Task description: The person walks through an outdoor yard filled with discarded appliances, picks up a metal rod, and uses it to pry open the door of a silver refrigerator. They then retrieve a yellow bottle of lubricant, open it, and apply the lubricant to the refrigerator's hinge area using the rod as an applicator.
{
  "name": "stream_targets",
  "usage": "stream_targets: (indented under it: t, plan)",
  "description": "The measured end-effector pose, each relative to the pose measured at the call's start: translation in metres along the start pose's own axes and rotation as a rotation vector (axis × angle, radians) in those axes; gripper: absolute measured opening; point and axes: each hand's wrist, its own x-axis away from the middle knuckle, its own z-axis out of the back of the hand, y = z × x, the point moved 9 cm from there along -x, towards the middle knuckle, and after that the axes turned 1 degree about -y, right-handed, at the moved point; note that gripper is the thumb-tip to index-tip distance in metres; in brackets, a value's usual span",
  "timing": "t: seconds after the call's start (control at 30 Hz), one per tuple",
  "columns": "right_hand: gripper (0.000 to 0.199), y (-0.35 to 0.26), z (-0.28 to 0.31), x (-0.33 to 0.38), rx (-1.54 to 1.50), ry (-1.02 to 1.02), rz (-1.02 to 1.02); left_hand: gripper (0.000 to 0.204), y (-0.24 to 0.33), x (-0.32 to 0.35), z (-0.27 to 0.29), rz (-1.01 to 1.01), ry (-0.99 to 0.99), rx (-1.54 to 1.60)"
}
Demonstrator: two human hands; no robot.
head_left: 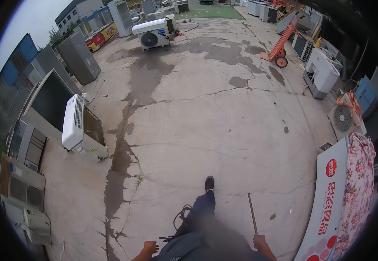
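The fingers of our right hand are clamped round the near end of a thin dark rod, which points forward and a little left of them; we probably hold it by one end to keep its full reach and clear our legs. The fingers of our left hand curl loosely inward; a looped black cord lies just ahead and right of them, against our leg, and we cannot tell whether they grip it.

Right of the right fingers, a flowered cloth drapes a white cabinet, likely as cover. Under us, cracked pale concrete stretches ahead, with a damp streak forward-left of the left fingers. Appliances line both sides of this open yard, seemingly to leave a lane; far ahead-right stands an orange-red hand truck.
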Motion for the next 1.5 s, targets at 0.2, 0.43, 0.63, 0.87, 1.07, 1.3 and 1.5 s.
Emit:
stream_targets:
  t: [0.2, 0.43, 0.63, 0.87, 1.07, 1.3, 1.5]
  plan:
    - [0.046, -0.256, 0.023, -0.047, 0.895, 0.105, 0.961, 0.031, 0.310, 0.015, -0.140, -0.233, -0.065, -0.136]
    - [0.046, -0.472, 0.028, -0.068, -0.075, 0.038, 0.075, 0.058, 0.895, 0.294, -0.307, -0.839, -0.245, -0.125]
    - [0.046, -0.713, 0.043, -0.133, -0.074, 0.002, 0.075, 0.064, 1.136, 0.742, -0.466, -1.803, -1.119, -0.195]
    - [0.046, -0.994, 0.146, -0.214, -0.080, 0.025, 0.126, 0.057, 1.285, 0.932, -0.605, -1.729, -1.948, -0.258]
    - [0.046, -1.229, 0.230, -0.270, -0.128, 0.065, 0.203, 0.056, 1.456, 0.932, -0.681, -1.734, -2.042, -0.211]
    - [0.046, -1.445, 0.261, -0.340, -0.129, 0.067, 0.167, 0.054, 1.689, 0.920, -0.777, -1.745, -2.098, -0.147]
    - [0.046, -1.583, 0.294, -0.358, -0.161, 0.059, 0.064, 0.053, 1.889, 0.964, -0.859, -1.744, -2.152, -0.182]
